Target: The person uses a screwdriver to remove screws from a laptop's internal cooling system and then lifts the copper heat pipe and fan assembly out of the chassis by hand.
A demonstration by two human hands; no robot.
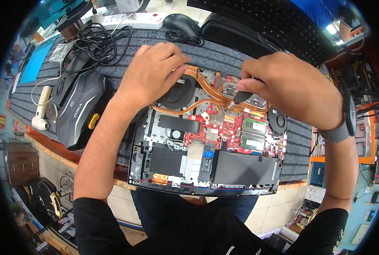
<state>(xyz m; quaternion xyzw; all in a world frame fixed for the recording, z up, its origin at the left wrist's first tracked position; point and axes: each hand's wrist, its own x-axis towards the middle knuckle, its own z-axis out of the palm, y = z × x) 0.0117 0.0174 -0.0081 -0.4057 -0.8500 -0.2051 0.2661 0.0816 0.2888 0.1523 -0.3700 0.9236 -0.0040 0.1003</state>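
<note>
Red circuit board [227, 126], copper-coloured pipes [209, 89], black-striped grey mat [299, 148]

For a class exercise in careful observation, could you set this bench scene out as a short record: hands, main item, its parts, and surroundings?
Left hand: by the upper end of the copper pipes; grip unclear
Right hand: holds a screwdriver, tip pointing down at the pipes
Right wrist: dark watch
Main item: opened laptop, insides exposed
Visible parts: red board, two fans, green memory sticks
Surface: grey striped mat
Beyond laptop: mouse, keyboard, power strip
</note>
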